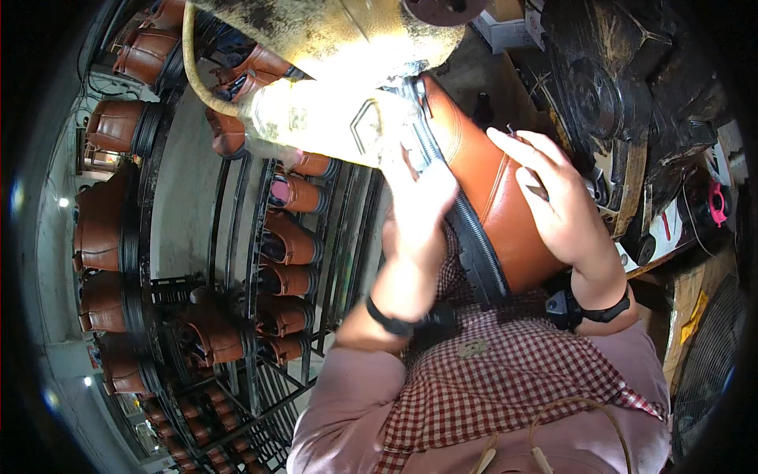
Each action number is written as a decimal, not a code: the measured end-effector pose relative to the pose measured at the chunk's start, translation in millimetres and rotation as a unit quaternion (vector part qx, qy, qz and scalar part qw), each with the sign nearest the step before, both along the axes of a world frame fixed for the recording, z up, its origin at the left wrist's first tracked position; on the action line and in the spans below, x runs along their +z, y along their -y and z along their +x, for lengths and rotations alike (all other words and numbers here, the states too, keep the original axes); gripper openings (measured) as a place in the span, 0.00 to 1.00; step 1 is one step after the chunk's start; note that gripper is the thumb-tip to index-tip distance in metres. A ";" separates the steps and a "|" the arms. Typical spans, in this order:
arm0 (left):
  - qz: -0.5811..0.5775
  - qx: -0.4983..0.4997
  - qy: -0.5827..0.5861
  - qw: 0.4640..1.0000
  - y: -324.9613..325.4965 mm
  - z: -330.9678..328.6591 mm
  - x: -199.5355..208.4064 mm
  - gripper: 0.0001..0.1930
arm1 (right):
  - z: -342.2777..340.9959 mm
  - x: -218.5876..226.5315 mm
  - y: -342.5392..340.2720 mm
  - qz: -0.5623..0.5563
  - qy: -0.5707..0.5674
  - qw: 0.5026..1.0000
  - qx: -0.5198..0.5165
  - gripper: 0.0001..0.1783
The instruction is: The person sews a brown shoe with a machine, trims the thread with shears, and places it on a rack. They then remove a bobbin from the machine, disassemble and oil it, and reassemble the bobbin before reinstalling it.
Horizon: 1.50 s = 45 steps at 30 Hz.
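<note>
A brown leather boot (505, 209) lies tilted across the middle, its black ridged sole (478, 233) toward my left hand. A pale zigzag line runs along the sole edge. The boot's far end meets the head of a worn, brightly lit machine (347, 118). My left hand (422, 205) is closed at the sole edge beside the machine head, its fingertips partly lost in glare. Against the leather upper rests my right hand (564, 197), fingers fairly straight. Thin dark metal parts show between those fingers, seemingly a small slender tool (538, 191), mostly hidden.
Racks at left hold several brown boots (122, 126) with black soles. A hose (189, 63) curves into the machine head. Dark greasy machinery (608, 95) stands close at right, above a bench with a pink ring-shaped item (717, 203). A fan grille (711, 363) is at lower right.
</note>
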<state>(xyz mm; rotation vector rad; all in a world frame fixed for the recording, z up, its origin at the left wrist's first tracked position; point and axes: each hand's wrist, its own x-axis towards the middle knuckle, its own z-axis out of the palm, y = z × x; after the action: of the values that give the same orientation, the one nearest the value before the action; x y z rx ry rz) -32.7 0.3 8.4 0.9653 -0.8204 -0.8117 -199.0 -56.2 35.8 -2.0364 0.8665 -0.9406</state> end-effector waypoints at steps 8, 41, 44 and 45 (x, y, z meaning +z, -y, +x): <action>-0.032 -0.087 0.022 0.995 -43.1 -29.0 -0.2 0.55 | 1.5 0.5 6.8 0.058 0.102 0.993 0.014 0.16; 0.116 -0.037 -0.019 0.992 4.7 50.5 35.3 0.24 | -10.2 -67.9 13.9 0.088 0.441 0.893 -0.010 0.15; 0.136 -0.112 -0.027 0.984 -1.1 66.9 42.3 0.24 | 0.1 -56.4 -8.0 -0.061 0.280 0.953 -0.101 0.28; 0.135 -0.111 -0.031 0.984 -0.3 63.0 42.2 0.24 | 6.2 -51.0 -12.0 -0.074 0.299 0.948 -0.081 0.37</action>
<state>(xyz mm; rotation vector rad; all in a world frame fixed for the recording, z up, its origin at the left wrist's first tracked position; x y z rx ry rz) 30.2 0.7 50.5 1.0926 -0.7867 -1.1623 -192.9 -44.1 -15.2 -1.6530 0.6416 -1.6434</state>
